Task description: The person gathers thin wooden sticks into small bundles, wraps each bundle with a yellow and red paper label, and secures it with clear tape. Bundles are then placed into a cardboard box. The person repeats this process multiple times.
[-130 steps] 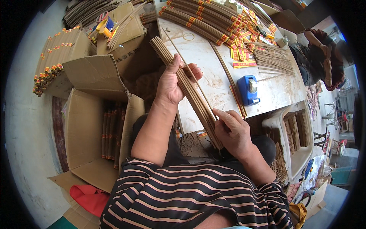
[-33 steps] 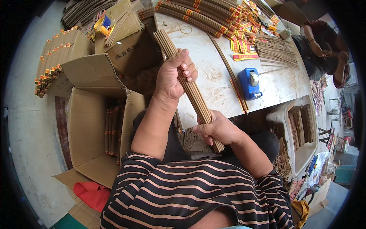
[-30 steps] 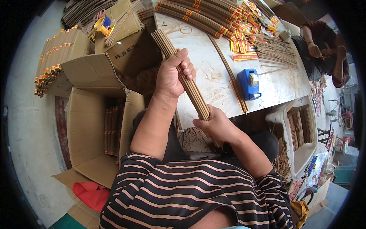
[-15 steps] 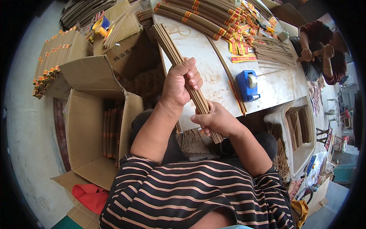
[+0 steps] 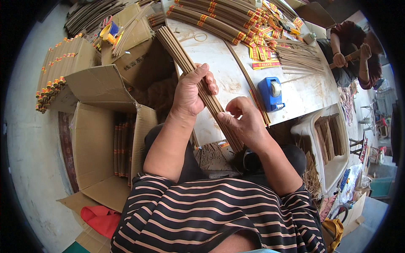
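Observation:
A slanting bundle of brown incense sticks (image 5: 179, 51) lies in my left hand (image 5: 190, 90), whose fingers and thumb wrap round its middle. Near the lower part of the bundle is my right hand (image 5: 247, 124). Its thumb rests against the sticks and its fingers are curled off them, with a small pale bit at the tips that I cannot make out. On the white table, just beyond my right hand, stands a blue tape dispenser (image 5: 270, 95). Several longer sticks (image 5: 244, 71) lie between it and the bundle.
Banded incense bundles (image 5: 206, 19), red-and-yellow labels (image 5: 266, 64) and loose sticks (image 5: 299, 59) cover the table's far side. An open cardboard box (image 5: 90, 147) with bundles inside is at left. A white bin (image 5: 310, 130) of sticks stands right. Across the table a person (image 5: 352, 52) holds a bundle.
My right hand has loosened its wrap round the bundle's lower part, its fingers lifting and curling. The bundle and my left hand have shifted slightly left.

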### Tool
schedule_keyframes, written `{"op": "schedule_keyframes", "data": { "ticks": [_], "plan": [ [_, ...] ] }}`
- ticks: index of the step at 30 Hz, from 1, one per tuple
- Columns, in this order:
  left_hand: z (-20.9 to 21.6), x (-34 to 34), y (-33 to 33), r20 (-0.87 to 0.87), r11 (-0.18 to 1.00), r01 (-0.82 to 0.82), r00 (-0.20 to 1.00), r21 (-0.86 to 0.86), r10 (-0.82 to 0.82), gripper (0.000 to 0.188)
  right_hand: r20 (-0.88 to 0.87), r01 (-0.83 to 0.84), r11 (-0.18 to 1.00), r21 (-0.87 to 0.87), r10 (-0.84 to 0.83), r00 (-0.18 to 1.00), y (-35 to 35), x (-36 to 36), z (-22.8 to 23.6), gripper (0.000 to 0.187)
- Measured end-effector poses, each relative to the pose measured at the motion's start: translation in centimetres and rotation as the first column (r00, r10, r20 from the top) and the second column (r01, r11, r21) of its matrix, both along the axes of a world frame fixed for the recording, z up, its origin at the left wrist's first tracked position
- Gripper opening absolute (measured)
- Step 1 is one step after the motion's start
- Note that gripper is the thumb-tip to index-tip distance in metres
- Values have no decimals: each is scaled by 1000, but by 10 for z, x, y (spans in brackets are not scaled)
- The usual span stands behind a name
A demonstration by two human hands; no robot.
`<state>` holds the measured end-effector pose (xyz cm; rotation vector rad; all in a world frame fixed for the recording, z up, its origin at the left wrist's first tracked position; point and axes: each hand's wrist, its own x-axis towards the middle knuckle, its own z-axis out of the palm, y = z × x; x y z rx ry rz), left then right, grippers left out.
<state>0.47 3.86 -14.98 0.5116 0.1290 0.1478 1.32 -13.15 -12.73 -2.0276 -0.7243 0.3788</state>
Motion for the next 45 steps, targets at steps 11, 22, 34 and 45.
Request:
{"op": "schedule_keyframes", "data": {
  "ticks": [11,22,34,45],
  "plan": [
    [-2,3,37,6,984,-170,985,-62,170,20,-79,-130,977,-167,118,990,-40,-3,25,18],
    [-2,3,55,73,975,-145,984,-167,159,29,338,249,908,-338,-130,932,-63,22,-21,22],
    [5,0,18,206,985,149,970,-86,-129,19,-454,-53,974,218,150,878,8,6,-11,29],
    [3,-3,35,-24,994,-106,994,2,106,27,-578,-215,976,-29,160,800,16,-23,-19,19]
  ]
}}
